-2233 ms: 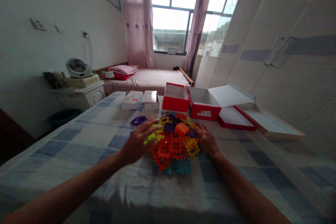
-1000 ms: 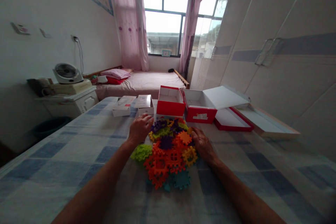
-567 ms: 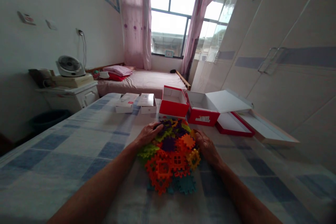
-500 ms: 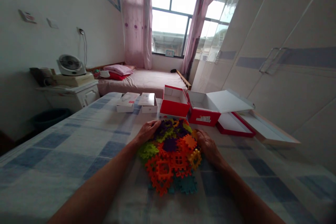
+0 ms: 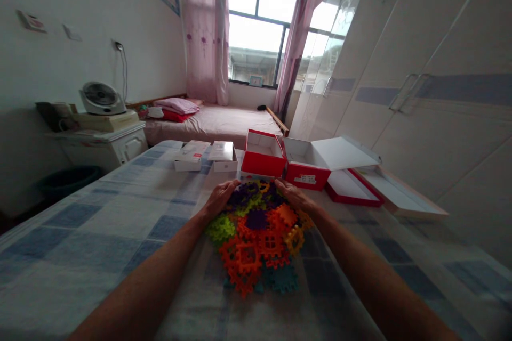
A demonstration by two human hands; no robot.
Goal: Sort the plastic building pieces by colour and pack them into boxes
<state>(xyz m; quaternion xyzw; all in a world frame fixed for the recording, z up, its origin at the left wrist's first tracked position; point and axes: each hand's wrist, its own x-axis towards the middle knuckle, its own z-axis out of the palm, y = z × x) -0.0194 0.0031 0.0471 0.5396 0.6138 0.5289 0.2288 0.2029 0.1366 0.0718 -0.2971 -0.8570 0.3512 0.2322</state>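
A heap of plastic gear-shaped building pieces (image 5: 256,242) lies on the checked cloth in front of me. Orange pieces fill its middle and front, purple and lime green ones are at the back, yellow at the right, teal at the near edge. My left hand (image 5: 219,195) rests against the far left side of the heap, fingers stretched forward. On the far right side, my right hand (image 5: 295,195) reaches over the edge with its fingers extended. Both hands touch or nearly touch the purple pieces; their fingertips are partly hidden. Neither visibly grips a single piece.
Just beyond the heap stand an open red box (image 5: 264,160) and a second red box (image 5: 306,173) with its flap raised. Two small white boxes (image 5: 192,157) are to their left. A shallow red lid (image 5: 354,189) and a beige tray (image 5: 400,192) lie at the right.
My right hand has moved inward and away from me, from the heap's right side to its far right edge. My left hand stays about where it was. The view has shifted slightly.
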